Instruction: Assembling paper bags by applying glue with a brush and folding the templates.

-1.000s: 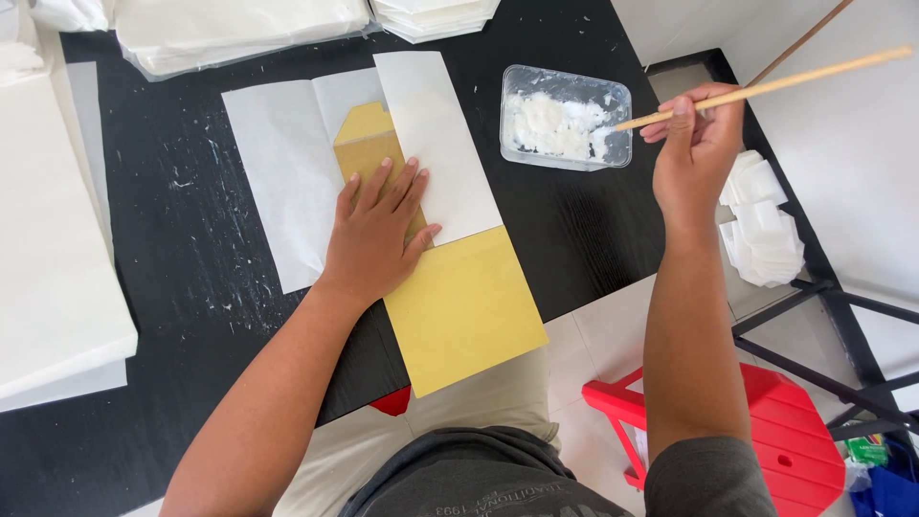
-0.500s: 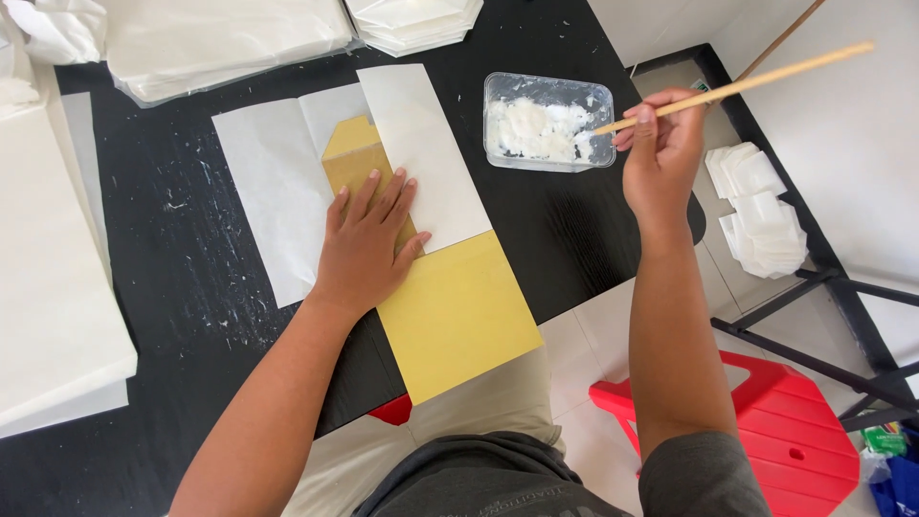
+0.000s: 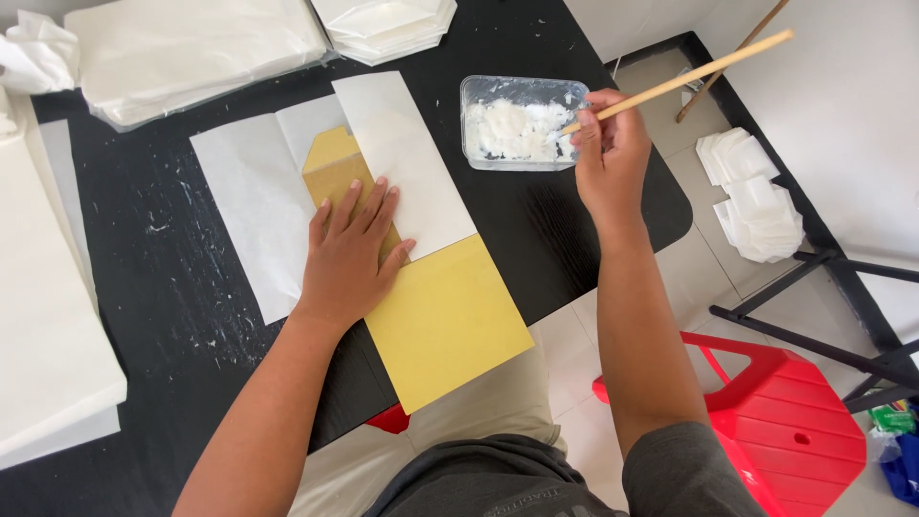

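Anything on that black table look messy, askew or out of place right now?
Yes. White flecks and smears dirty the black table left of the papers. The yellow envelope lies askew, its lower corner hanging past the table edge. A crumpled white wad sits at the far left corner.

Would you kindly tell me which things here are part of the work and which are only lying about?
In use: left hand flat on the yellow envelope; white sheet beneath; right hand dipping the wooden stick into the paste tub.
Lying about: paper stacks, red stool, floor tissues.
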